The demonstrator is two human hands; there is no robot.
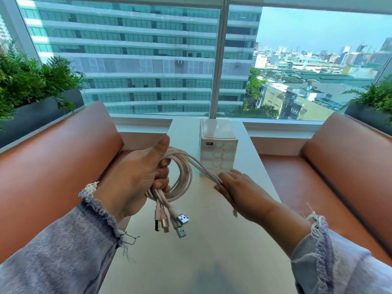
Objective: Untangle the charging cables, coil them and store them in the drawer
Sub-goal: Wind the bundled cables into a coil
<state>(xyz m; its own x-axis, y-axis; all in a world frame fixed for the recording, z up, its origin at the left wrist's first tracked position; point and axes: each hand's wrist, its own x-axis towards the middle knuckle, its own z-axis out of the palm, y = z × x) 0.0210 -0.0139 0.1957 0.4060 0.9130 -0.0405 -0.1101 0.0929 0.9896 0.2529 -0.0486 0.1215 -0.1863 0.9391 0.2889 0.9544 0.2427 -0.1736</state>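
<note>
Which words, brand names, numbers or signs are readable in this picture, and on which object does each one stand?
Dark label at the top front of the drawer unit: one short word in pale letters, too blurred to read with certainty.
Cables and USB plugs: no print visible.
Buildings outside the window: any signs are too small to read.

Left hand (135, 177) grips coiled cables (182, 177) mid-frame; right hand (235, 187) pinches their strands before drawer unit (218, 149).
</note>
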